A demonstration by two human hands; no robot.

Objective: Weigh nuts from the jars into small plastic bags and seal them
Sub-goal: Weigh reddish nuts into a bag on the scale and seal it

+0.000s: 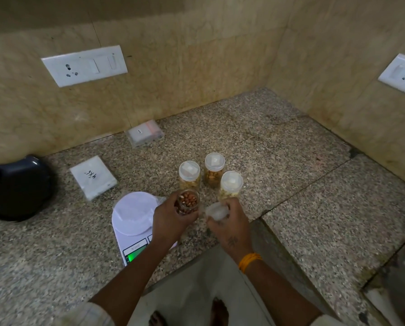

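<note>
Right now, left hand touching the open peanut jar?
Touching. The head view shows the left hand wrapped around the open peanut jar, fingers curled against its side, lifting it beside the scale.

The counter [279, 147] is speckled granite-like stone with a dull polish, and the wall [196, 74] behind is beige marble-patterned tile, smooth and faintly glossy. The open jar [187, 203] in the left hand [171, 220] is clear plastic, its brown nuts showing through; the three closed jars [189, 176] carry translucent white plastic lids. The lid [216, 211] in the right hand [229, 225] looks the same (blurred). The scale [132, 217] is smooth white plastic. The bag packs [93, 176] are clear, shiny film. The black container [17, 188] is glossy plastic.
</note>
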